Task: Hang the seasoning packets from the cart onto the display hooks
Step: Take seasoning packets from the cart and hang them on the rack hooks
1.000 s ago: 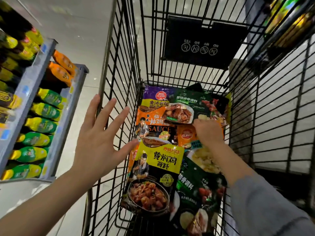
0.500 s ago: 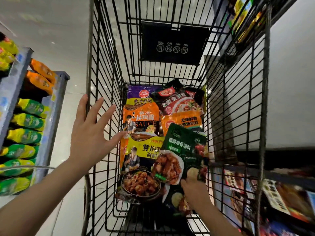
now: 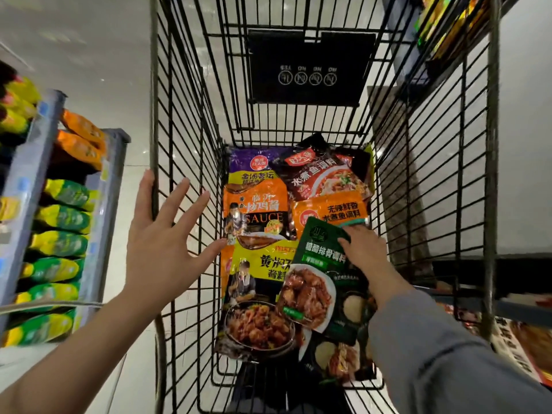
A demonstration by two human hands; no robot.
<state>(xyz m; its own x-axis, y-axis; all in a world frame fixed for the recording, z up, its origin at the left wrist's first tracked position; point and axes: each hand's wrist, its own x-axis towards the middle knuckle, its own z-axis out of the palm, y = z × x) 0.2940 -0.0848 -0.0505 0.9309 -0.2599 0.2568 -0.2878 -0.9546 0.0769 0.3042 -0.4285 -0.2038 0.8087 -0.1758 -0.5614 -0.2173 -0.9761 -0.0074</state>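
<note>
This is a shop, a supermarket aisle. A black wire shopping cart (image 3: pixel 185 121) fills the middle of the view, with a dark safety placard (image 3: pixel 310 70) of round pictograms on its far end at 12 o'clock. Printed seasoning packets (image 3: pixel 257 216) lie stacked on the cart's floor. At 9 o'clock a grey retail shelf (image 3: pixel 35 162) with price-label strips holds rows of green and yellow bottles (image 3: pixel 62 218) and orange ones (image 3: pixel 80 144). At 4 o'clock more packaged goods (image 3: pixel 513 339) fill another shelf. A pale glossy floor (image 3: pixel 89 55) runs between them.
</note>
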